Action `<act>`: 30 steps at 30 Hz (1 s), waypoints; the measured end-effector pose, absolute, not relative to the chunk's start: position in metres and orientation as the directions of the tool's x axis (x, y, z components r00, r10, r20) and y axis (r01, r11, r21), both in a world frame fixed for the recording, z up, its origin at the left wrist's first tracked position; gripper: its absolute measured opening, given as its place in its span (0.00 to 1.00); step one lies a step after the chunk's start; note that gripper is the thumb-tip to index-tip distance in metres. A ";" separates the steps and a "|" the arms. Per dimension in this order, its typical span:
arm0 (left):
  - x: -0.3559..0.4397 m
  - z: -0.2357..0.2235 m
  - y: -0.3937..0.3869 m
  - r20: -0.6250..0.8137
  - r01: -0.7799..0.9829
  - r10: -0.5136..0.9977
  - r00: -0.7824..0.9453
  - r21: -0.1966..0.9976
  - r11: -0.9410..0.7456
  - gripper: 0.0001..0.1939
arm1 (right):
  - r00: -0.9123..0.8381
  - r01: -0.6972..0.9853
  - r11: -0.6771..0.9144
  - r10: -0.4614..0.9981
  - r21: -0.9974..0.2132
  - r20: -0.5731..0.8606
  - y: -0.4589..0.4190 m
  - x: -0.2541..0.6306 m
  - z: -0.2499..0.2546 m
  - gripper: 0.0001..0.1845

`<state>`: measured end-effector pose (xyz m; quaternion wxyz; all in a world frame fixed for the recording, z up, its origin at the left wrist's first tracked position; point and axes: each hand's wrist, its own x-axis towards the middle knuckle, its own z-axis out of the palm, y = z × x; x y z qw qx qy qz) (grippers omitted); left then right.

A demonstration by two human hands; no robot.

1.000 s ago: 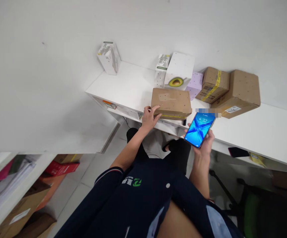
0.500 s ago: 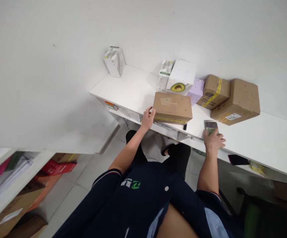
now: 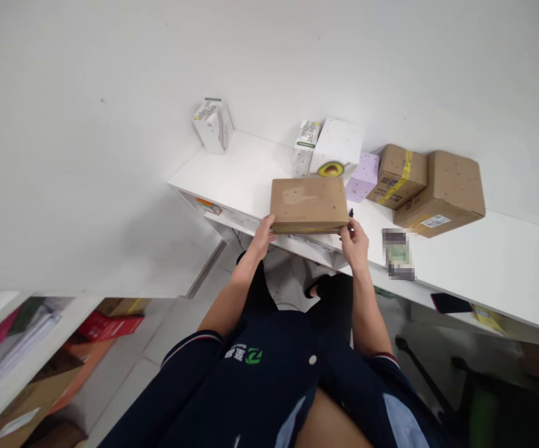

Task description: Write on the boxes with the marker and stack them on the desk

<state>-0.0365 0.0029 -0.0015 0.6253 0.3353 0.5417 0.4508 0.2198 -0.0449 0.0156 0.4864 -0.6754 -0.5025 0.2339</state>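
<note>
A flat brown cardboard box (image 3: 309,203) sits at the front edge of the white desk (image 3: 493,261). My left hand (image 3: 262,233) grips its near left corner. My right hand (image 3: 355,239) grips its near right corner, fingers curled on the edge. A phone (image 3: 397,252) lies flat on the desk just to the right of my right hand, apart from it. A small dark pen-like thing (image 3: 351,213) shows by the box's right corner.
Against the wall stand a white carton (image 3: 213,124), a white avocado box (image 3: 337,149), a lilac box (image 3: 363,177) and two brown parcels (image 3: 437,183). A dark chair (image 3: 474,398) is at lower right. Shelves with boxes (image 3: 31,367) fill the lower left.
My right hand laid the phone on the desk, then moved left to the brown box's right corner. My left hand shifted to the box's near left corner; the box sits slightly further left.
</note>
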 end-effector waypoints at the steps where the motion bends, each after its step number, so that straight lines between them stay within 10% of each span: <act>1: -0.048 -0.002 -0.003 -0.376 -0.288 0.926 0.035 0.883 0.370 0.30 | 0.361 0.427 0.011 0.915 -0.904 0.181 -0.043 0.212 0.015 0.26; 6: -0.111 -0.007 -0.030 -0.235 -0.449 0.972 0.020 0.867 0.219 0.43 | 0.097 0.247 0.090 0.988 -0.965 0.117 -0.031 0.168 0.007 0.25; 11: -0.163 -0.014 -0.020 0.108 -0.029 0.860 -0.499 0.990 -0.141 0.55 | -0.007 0.261 0.010 1.000 -0.965 0.009 -0.032 0.134 -0.001 0.26; 19: -0.215 -0.016 0.064 0.240 0.419 0.781 -0.577 0.908 0.031 0.56 | 0.074 0.300 -0.129 0.991 -0.945 -0.112 -0.058 0.161 -0.026 0.27; 30: -0.212 0.018 0.154 0.234 0.632 0.723 -0.650 0.695 0.343 0.08 | 0.132 0.335 -0.150 0.985 -0.930 -0.111 -0.064 0.179 -0.030 0.25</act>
